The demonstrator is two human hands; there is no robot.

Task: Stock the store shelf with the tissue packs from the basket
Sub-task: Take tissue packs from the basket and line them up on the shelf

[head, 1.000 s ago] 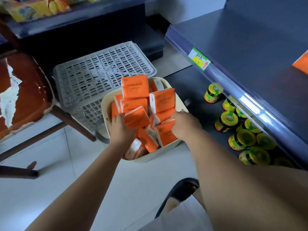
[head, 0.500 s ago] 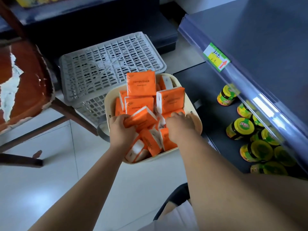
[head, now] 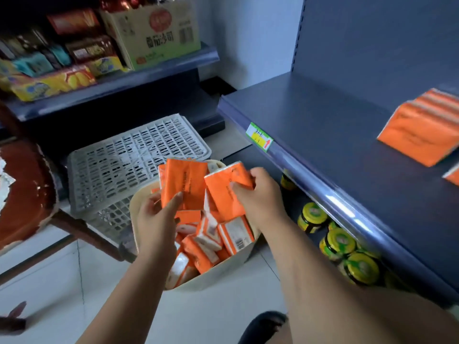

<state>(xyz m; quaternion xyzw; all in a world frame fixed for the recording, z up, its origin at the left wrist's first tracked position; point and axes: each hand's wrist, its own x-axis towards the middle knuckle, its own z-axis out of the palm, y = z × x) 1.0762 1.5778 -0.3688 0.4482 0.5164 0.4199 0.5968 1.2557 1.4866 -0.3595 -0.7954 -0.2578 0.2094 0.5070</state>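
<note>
Two hands work over the basket, each clamped on its own orange tissue pack. The left hand holds the left pack upright from below, thumb pressed across its front and fingers behind; whether a second pack sits behind it I cannot tell. The right hand grips the right pack at its upper right corner, fingers curled over the edge, and this pack tilts to the left. Both held packs are side by side with their near edges just about touching, raised above the far half of the basket.

Directly beneath them, loose packs lie jumbled at all angles in the cream basket, which stands on the pale tiled floor. Right of the right hand runs the dark blue shelf, with a green and yellow price tag on its front rail. Farther along that shelf, well apart from the hands, a stack of the same orange packs leans back. Under the shelf stand yellow-lidded jars.

Behind the basket a grey slatted crate lies tipped on its side. To the left is a worn brown chair, and beyond it another shelf carries snack bags and a carton.
</note>
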